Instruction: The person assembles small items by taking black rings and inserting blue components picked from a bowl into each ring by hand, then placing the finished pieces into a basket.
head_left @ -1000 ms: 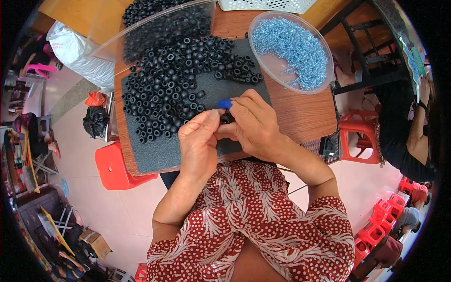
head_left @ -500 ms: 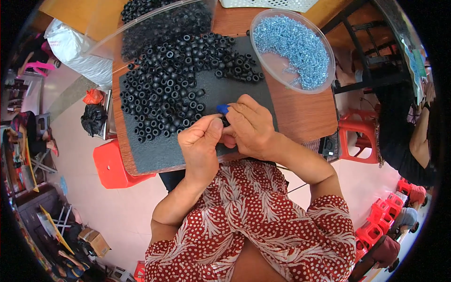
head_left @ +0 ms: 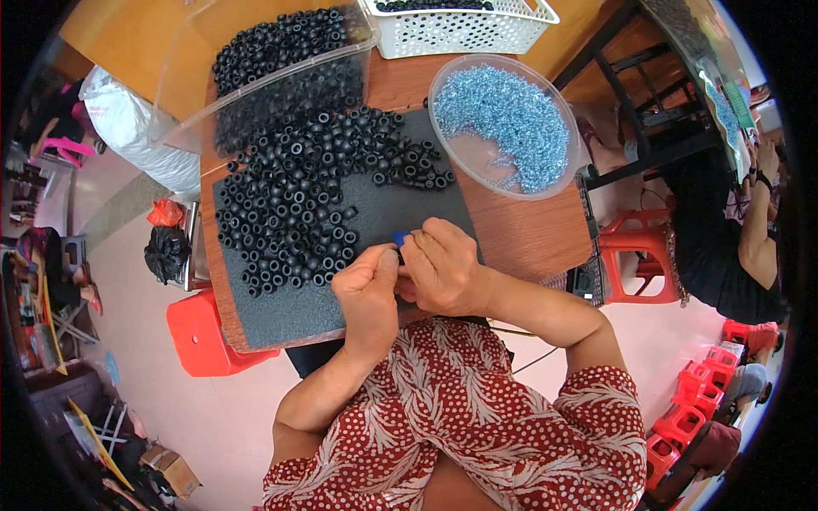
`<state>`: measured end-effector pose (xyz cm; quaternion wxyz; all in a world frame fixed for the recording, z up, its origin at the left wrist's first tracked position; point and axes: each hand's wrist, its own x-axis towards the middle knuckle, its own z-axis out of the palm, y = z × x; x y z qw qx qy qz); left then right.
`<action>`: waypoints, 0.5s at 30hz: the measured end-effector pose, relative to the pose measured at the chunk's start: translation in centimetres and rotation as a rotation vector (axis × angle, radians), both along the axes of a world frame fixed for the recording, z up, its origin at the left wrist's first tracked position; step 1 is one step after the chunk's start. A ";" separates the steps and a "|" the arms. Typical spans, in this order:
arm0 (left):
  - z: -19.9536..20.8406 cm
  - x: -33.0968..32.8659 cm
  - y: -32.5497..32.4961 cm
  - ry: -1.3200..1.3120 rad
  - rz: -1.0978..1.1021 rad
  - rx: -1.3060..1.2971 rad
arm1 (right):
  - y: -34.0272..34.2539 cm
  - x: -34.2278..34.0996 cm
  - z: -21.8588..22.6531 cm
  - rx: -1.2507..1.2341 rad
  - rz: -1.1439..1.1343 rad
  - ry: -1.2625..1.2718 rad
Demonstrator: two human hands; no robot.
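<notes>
My left hand (head_left: 368, 298) and my right hand (head_left: 445, 266) are closed and meet at the fingertips, over the near part of a dark grey mat (head_left: 294, 322). The left thumb presses against its bent index finger; whatever it pinches is hidden. At the right fingertips a small blue piece (head_left: 400, 238) shows. I cannot tell whether it is held or worn on a finger. Just beyond the hands, a broad heap of small black ring-shaped pieces with round holes (head_left: 294, 200) covers much of the mat.
Past the heap stands a clear plastic box (head_left: 294, 68) of black pieces beside a white perforated basket (head_left: 460, 36). A round clear tub (head_left: 464, 162) of tiny blue pieces is at the right of the wooden table (head_left: 528, 234). Red stools (head_left: 200, 336) and other people are around.
The table and its things sit lower in the picture, with more of the white basket in view. My hands stay together at the fingertips, the blue piece still at the right ones.
</notes>
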<state>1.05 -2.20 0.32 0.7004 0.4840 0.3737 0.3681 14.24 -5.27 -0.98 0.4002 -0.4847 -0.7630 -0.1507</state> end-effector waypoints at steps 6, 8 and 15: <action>0.5 0.3 1.3 -0.061 -0.103 -0.116 | 0.8 1.1 0.3 -0.024 0.037 0.151; 1.5 0.1 1.9 -0.163 -0.135 -0.182 | 1.2 1.1 0.6 0.001 0.043 0.208; 1.6 -0.3 2.5 -0.171 -0.157 -0.136 | 1.1 1.0 1.4 -0.070 0.053 0.295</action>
